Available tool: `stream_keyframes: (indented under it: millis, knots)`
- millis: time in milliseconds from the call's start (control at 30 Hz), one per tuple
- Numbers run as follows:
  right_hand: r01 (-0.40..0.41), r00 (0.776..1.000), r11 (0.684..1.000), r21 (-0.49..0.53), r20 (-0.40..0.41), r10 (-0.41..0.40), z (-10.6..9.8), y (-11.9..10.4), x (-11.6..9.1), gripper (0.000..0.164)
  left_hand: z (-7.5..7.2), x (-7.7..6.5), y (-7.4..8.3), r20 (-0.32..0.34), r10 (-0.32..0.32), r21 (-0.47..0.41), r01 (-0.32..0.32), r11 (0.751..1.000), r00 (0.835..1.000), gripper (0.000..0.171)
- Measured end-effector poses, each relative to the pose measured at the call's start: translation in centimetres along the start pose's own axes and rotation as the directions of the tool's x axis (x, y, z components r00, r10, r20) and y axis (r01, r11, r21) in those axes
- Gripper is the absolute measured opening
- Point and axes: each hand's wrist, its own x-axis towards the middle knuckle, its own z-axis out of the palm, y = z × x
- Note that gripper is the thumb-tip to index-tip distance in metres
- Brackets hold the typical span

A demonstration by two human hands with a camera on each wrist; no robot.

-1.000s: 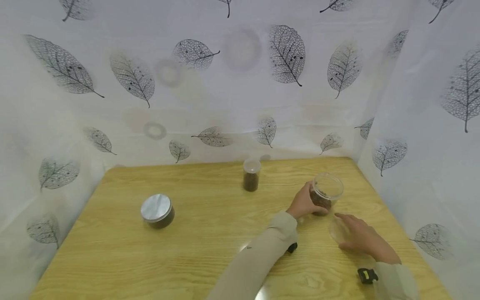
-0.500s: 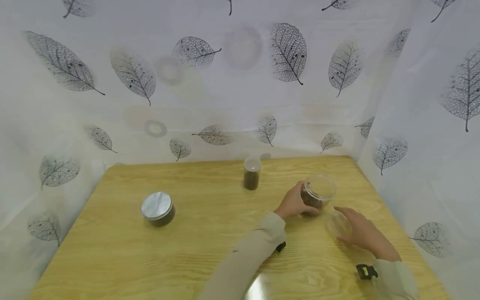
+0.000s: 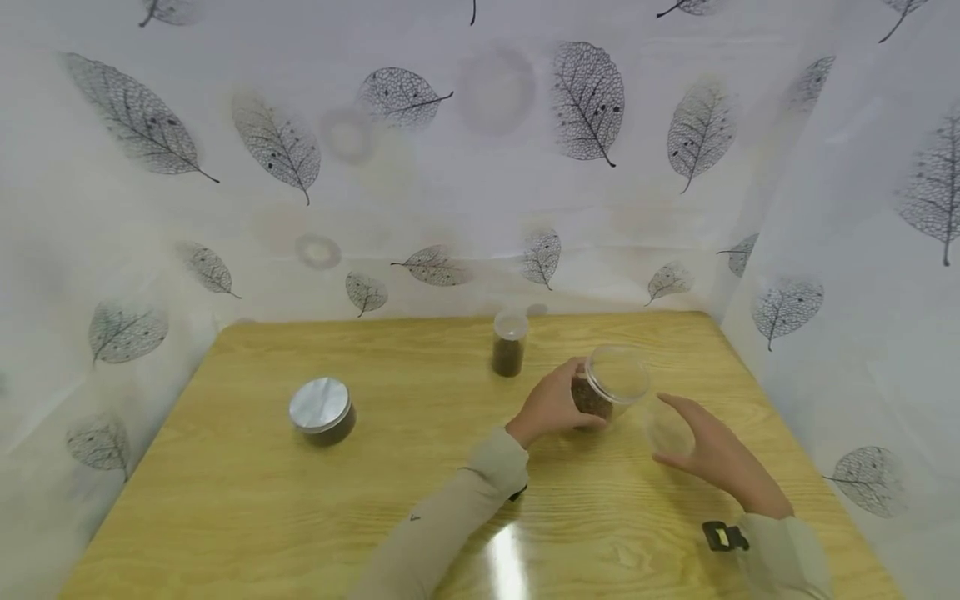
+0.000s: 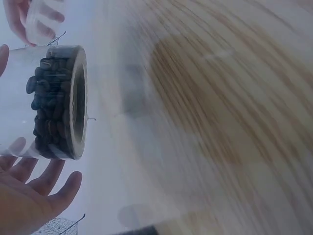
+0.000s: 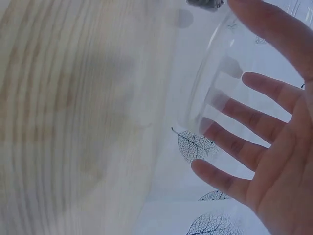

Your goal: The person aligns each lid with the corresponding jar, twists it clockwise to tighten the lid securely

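Observation:
My left hand (image 3: 553, 404) grips a clear jar (image 3: 619, 375) from its left side, and the jar's open mouth leans slightly right. Dark beans (image 4: 53, 105) fill the jar's lower part in the left wrist view; its base is lifted off the table. My right hand (image 3: 716, 454) holds a clear round lid (image 3: 670, 429) between thumb and fingers, just right of the jar. In the right wrist view the lid's transparent rim (image 5: 208, 73) shows with fingertips against it.
A small clear jar (image 3: 508, 354) with dark contents stands at the back middle of the wooden table (image 3: 420, 467). A low tin with a silver lid (image 3: 321, 404) sits at the left. Leaf-printed white curtains (image 3: 450, 200) enclose the back and sides.
My left hand has carried the jar of beans leftward. My right hand, with the clear lid, has shifted slightly left and away from me. The small jar and the tin stay put.

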Motion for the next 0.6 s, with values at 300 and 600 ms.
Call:
stream_keyframes:
  millis: [300, 600]
  knots:
    - [0.051, 0.997, 0.998, 0.039, -0.064, -0.048, 0.0, -1.6, 0.3, 0.084, -2.5, -2.8, -1.0, -0.041, 0.073, 0.207, -0.063, 0.976, 0.996, 0.092]
    - [0.134, 0.984, 0.99, 0.052, -0.128, -0.126, 0.5, -2.7, 0.8, 0.083, -4.4, -5.3, -1.6, -0.042, 0.118, 0.311, -0.099, 0.945, 0.992, 0.095]
